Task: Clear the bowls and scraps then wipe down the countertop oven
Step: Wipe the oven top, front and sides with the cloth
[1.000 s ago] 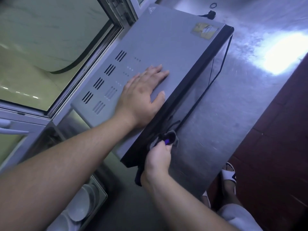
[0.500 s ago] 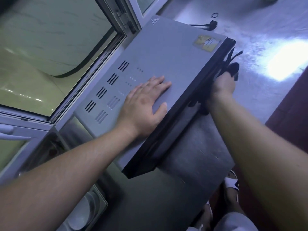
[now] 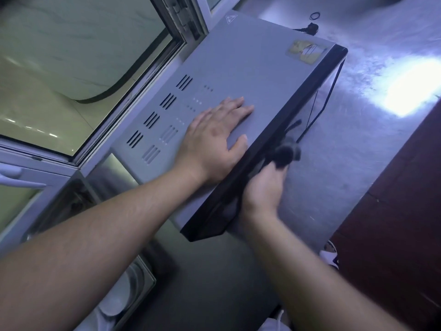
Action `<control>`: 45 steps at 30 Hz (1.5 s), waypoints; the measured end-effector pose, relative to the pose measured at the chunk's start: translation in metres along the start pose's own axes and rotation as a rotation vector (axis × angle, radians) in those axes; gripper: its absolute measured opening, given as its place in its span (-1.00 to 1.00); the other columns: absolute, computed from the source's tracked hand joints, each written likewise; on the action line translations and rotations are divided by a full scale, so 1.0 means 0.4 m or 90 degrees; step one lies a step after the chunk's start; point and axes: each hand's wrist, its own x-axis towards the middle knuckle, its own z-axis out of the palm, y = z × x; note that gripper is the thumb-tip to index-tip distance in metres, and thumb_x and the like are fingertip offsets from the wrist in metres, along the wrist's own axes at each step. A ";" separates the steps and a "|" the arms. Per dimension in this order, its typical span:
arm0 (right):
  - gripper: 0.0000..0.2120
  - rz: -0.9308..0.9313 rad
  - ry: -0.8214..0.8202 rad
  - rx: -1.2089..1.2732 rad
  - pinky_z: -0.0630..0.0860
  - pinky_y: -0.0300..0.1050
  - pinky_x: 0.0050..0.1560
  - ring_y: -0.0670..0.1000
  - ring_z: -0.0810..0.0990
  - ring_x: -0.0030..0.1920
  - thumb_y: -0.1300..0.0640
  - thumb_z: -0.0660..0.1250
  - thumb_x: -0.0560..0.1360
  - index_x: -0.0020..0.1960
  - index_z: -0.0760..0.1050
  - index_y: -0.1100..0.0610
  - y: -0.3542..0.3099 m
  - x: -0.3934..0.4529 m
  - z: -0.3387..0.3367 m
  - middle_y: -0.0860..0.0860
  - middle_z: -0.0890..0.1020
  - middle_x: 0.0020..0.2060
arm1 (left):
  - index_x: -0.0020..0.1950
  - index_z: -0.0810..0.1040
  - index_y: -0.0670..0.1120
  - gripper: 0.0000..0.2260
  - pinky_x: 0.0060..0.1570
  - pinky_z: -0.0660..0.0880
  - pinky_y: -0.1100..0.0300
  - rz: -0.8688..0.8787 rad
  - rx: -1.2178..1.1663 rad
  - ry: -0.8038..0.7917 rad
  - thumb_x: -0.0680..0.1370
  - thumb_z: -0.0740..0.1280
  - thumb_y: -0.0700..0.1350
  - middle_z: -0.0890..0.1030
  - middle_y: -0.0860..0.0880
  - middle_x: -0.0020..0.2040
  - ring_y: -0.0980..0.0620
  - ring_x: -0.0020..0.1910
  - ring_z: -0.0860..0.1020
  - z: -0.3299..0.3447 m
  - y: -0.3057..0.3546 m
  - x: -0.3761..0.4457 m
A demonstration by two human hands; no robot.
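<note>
The grey countertop oven [image 3: 250,65] stands on the steel counter [image 3: 353,144], its black front facing right. My left hand [image 3: 214,137] lies flat on the oven's top with straight fingers. My right hand [image 3: 265,187] grips a dark cloth [image 3: 286,151] and holds it against the black front edge, about midway along it. The cloth is blurred. White bowls [image 3: 119,295] sit in a sink at the lower left.
A window frame [image 3: 143,75] runs close along the oven's left side. A black plug [image 3: 310,28] and a small ring [image 3: 315,15] lie on the counter behind the oven. A dark red floor [image 3: 393,223] lies right of the counter edge.
My right hand with the cloth has slid back along the oven's black front, from the far end toward me. My left hand has stayed flat on top.
</note>
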 end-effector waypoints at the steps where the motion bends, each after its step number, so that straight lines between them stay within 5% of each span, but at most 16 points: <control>1: -0.15 0.012 -0.028 -0.022 0.15 0.14 0.58 0.15 0.25 0.57 -0.31 -0.07 0.39 0.61 0.22 0.01 0.030 -0.059 0.000 0.05 0.29 0.59 | 0.56 0.31 0.19 -0.48 0.57 0.00 0.10 -0.001 0.000 -0.001 0.57 0.15 0.12 0.25 0.20 0.59 0.20 0.60 0.12 -0.001 0.000 0.000; 4: -0.32 0.019 -0.096 -0.050 0.04 0.12 0.61 0.15 0.14 0.61 -0.05 0.00 0.48 0.49 0.38 0.26 0.092 -0.209 0.000 0.14 0.20 0.61 | 0.55 0.31 0.20 -0.49 0.56 -0.01 0.10 -0.001 -0.007 -0.005 0.57 0.15 0.12 0.25 0.21 0.59 0.20 0.60 0.12 -0.004 0.001 0.000; 7: -0.56 0.090 -0.180 -0.005 -0.08 -0.18 0.59 -0.05 0.05 0.62 -0.02 0.10 0.68 0.48 0.41 0.14 0.119 -0.301 -0.006 0.03 0.15 0.63 | 0.55 0.32 0.20 -0.50 0.56 -0.01 0.11 -0.003 -0.011 -0.005 0.58 0.16 0.12 0.26 0.21 0.59 0.20 0.59 0.13 -0.004 0.001 -0.001; 12: -0.30 0.101 -0.196 -0.044 -0.06 -0.42 0.45 -0.07 0.08 0.61 -0.08 0.26 0.64 0.65 0.05 0.14 0.138 -0.366 -0.008 0.01 0.11 0.63 | 0.55 0.31 0.20 -0.51 0.57 -0.02 0.10 -0.001 -0.007 -0.007 0.59 0.16 0.11 0.25 0.21 0.59 0.20 0.59 0.12 -0.003 0.001 -0.002; 17: -0.33 0.052 -0.200 -0.103 -0.06 -0.54 0.37 -0.02 0.12 0.59 0.01 0.24 0.66 0.63 0.06 0.24 0.118 -0.345 -0.010 0.13 0.13 0.60 | 0.55 0.30 0.20 -0.50 0.56 -0.03 0.11 0.001 -0.005 -0.007 0.59 0.15 0.11 0.25 0.21 0.59 0.20 0.60 0.12 -0.001 -0.001 -0.002; 19: -0.35 0.015 -0.161 -0.092 -0.02 -0.45 0.47 0.01 0.15 0.58 0.00 0.23 0.67 0.63 0.07 0.24 0.096 -0.308 -0.002 0.11 0.14 0.60 | 0.56 0.30 0.20 -0.50 0.56 -0.02 0.10 0.006 0.000 -0.006 0.59 0.15 0.11 0.25 0.20 0.60 0.19 0.60 0.12 -0.002 -0.003 -0.002; 23: -0.31 -0.047 -0.085 -0.088 0.13 0.03 0.60 0.04 0.17 0.59 -0.09 0.21 0.66 0.65 0.05 0.16 0.039 -0.201 0.016 0.03 0.15 0.60 | 0.56 0.31 0.18 -0.50 0.57 -0.01 0.08 0.006 -0.008 -0.009 0.59 0.12 0.08 0.26 0.19 0.60 0.18 0.60 0.13 -0.003 -0.005 0.001; 32: -0.39 -0.115 0.001 -0.101 0.17 -0.09 0.51 0.10 0.26 0.54 -0.09 0.17 0.68 0.63 0.12 0.12 -0.113 0.010 0.018 0.11 0.23 0.55 | 0.59 0.30 0.14 -0.50 0.58 0.00 0.06 0.014 -0.007 -0.015 0.62 0.05 0.03 0.24 0.15 0.61 0.16 0.60 0.13 0.003 -0.011 0.003; 40: -0.40 -0.081 0.070 -0.163 0.47 0.14 0.34 0.22 0.46 0.36 -0.18 0.07 0.69 0.58 0.16 0.16 -0.294 0.226 0.024 0.14 0.34 0.49 | 0.58 0.32 0.12 -0.50 0.58 0.04 0.05 0.017 0.011 0.004 0.61 0.07 0.00 0.27 0.13 0.60 0.14 0.60 0.17 0.005 -0.004 -0.003; 45: -0.39 -0.075 0.093 -0.198 0.46 0.14 0.33 0.26 0.44 0.37 -0.19 0.02 0.69 0.59 0.13 0.17 -0.354 0.316 0.026 0.16 0.34 0.49 | 0.58 0.30 0.15 -0.50 0.58 0.03 0.06 0.016 0.023 0.000 0.61 0.08 -0.01 0.26 0.14 0.60 0.15 0.60 0.16 0.007 -0.005 -0.005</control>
